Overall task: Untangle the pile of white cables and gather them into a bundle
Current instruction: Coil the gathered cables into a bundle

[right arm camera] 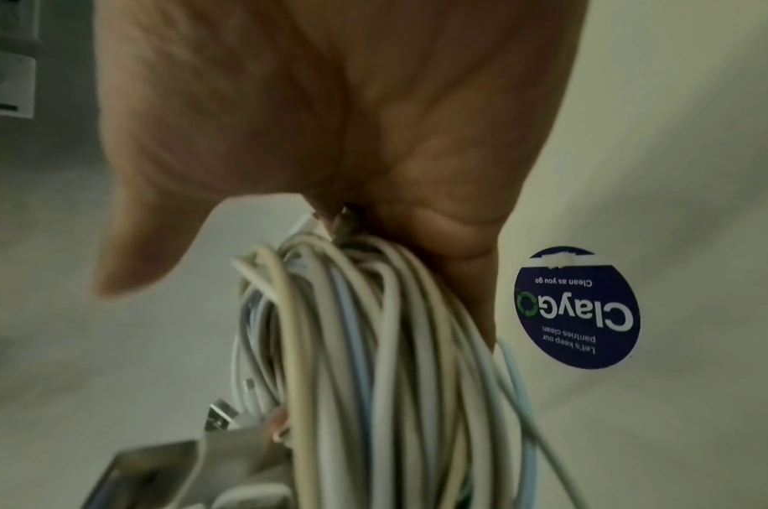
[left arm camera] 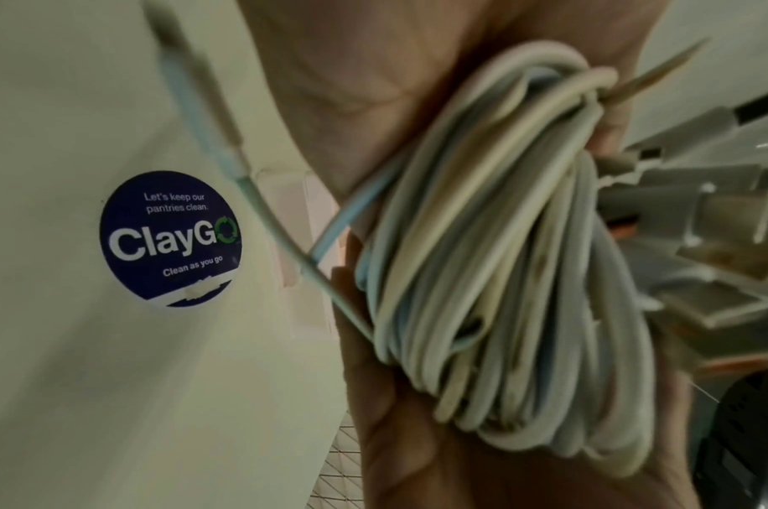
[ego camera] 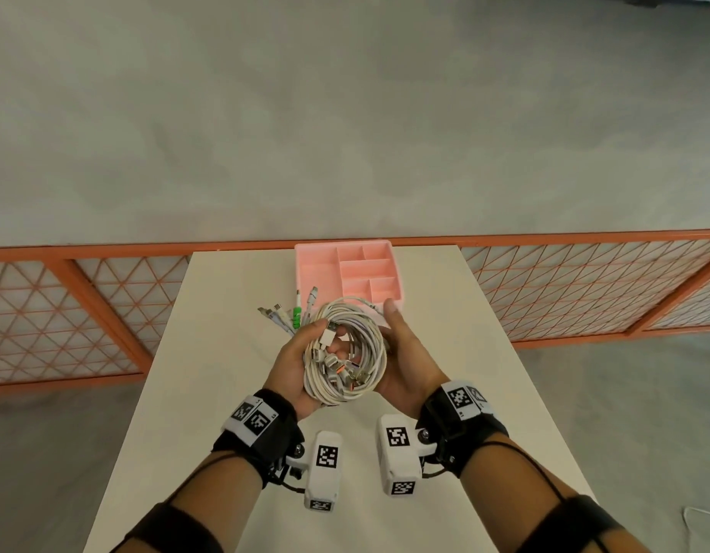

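Observation:
A coil of white cables (ego camera: pixel 345 353) is held up above the table between both hands. My left hand (ego camera: pixel 295 355) grips its left side, thumb pressed on a USB plug in the middle. My right hand (ego camera: pixel 403 353) cups the right side with the thumb pointing up. Several plug ends with green clips (ego camera: pixel 296 316) fan out past the left fingers. In the left wrist view the coil (left arm camera: pixel 504 275) lies across the palm, with metal USB plugs (left arm camera: pixel 700 213) beside it. In the right wrist view the strands (right arm camera: pixel 373 361) hang from the curled right hand (right arm camera: pixel 330 103).
A pink compartment tray (ego camera: pixel 385 249) sits at the far edge of the white table (ego camera: pixel 226 393), just beyond the hands. A round blue sticker (left arm camera: pixel 171 237) is on the tabletop. An orange mesh railing (ego camera: pixel 106 313) runs behind the table.

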